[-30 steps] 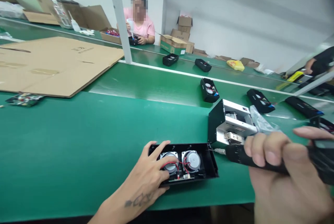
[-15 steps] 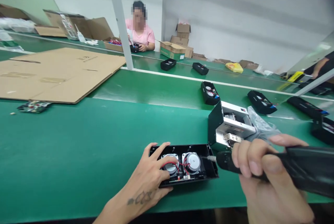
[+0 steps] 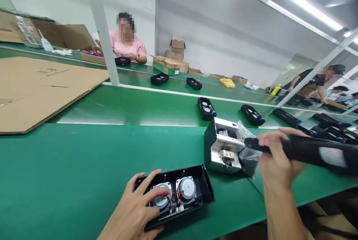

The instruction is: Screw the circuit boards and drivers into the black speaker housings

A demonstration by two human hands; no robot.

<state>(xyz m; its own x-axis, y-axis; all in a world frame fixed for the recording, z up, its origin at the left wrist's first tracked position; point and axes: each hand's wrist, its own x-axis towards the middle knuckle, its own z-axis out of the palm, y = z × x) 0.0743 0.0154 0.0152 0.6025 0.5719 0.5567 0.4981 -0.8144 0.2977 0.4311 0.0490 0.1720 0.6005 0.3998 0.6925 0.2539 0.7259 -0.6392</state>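
My left hand [image 3: 134,214] rests on the near left end of an open black speaker housing [image 3: 203,186], fingers spread over it. Two round speaker drivers with red wires [image 3: 175,193] sit inside it. My right hand [image 3: 275,161] is wrapped round a black electric screwdriver [image 3: 307,150], held up to the right. Its tip points left at a small black and silver screw feeder box [image 3: 222,146] on the green table.
A large flat cardboard sheet [image 3: 36,87] lies at the left. Several more black housings [image 3: 253,115] stand on the green belt [image 3: 140,102] behind. A person in pink sits at the far bench; another person leans over at the far right.
My right hand has lifted the screwdriver away from the housing's right end, up beside the feeder box. The view has swung right and up. My left hand stays on the housing.
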